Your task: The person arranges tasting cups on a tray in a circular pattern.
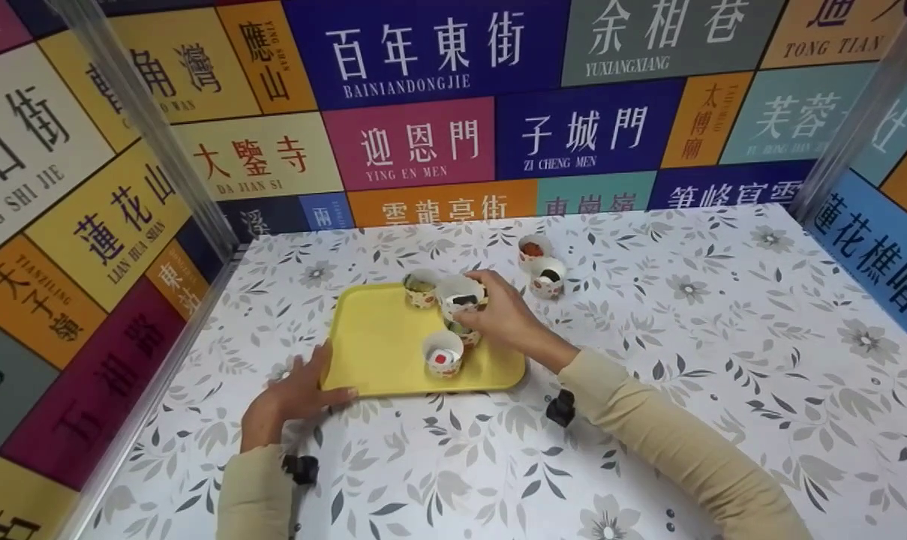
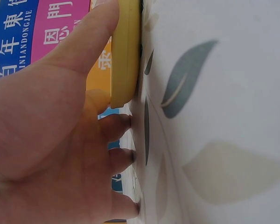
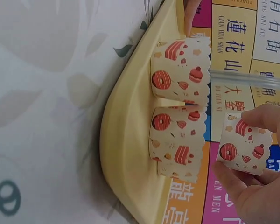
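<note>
Pinching paper cup (image 3: 245,142) in right hand (image 1: 504,311), above yellow tray (image 1: 378,330); touching tray's corner with loosely spread left hand (image 1: 292,386). Likely mid-transfer; calls for keeping cup level, clear of three tray cups (image 1: 444,369) on right hand's left. Past right hand, rightward: two more cups (image 1: 548,289) on bench (image 1: 423,472). Legible on wall (image 1: 408,131) beyond: "YING EN MEN," "BAINIANDONGJIE."

White lettering on a wide, dark-blue rectangular wall panel (image 1: 427,54) reads 百年東街, "BAINIANDONGJIE"; on a magenta-pink rectangular panel (image 1: 410,180), 迎恩門, "YING EN MEN"; on a smaller dark-blue rectangular panel (image 1: 603,163), 子城門, "ZI CHENG MEN"; on a grey-green rectangular panel (image 1: 693,49), 余相巷, "YUXIANGXIANG". Red lettering on a pale-yellow rectangular panel (image 1: 262,135) reads "DA JIAN SI"; dark lettering on a bright-yellow rectangular panel (image 1: 115,217), 蓮花山, "LIAN HUA SHAN"
</note>
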Tool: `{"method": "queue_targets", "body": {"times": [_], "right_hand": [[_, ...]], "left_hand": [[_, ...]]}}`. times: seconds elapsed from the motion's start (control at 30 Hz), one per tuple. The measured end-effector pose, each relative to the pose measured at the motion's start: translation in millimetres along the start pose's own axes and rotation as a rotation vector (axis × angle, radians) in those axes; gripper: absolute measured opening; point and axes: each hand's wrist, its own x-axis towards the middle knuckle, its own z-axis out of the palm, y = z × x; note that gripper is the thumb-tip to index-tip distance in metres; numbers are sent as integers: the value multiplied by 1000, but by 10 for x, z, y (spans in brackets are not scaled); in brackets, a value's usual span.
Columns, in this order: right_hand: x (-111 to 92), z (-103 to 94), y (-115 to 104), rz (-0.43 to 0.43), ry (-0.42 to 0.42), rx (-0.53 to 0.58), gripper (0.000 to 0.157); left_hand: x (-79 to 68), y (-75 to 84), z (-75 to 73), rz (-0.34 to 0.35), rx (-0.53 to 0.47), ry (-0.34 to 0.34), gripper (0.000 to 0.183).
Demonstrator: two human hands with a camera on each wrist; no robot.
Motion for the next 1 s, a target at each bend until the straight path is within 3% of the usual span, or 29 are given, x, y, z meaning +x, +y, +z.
{"method": "queue_targets", "body": {"times": [0.33,0.7,0.87,1.0], "right_hand": [[31,82,-132,-51,-72,36,74],[107,290,-270,-229,-199,32,70],[114,386,-301,-217,-245,-4,70],[146,450,-317,-204,-251,-60,69]], "left_hand": [[27,-9,12,-17,5,6,112],[12,-10,16,-34,-12,5,113],[15,2,14,-66,-31,2,114],[7,-5,3,-23,3,2,111]]}}
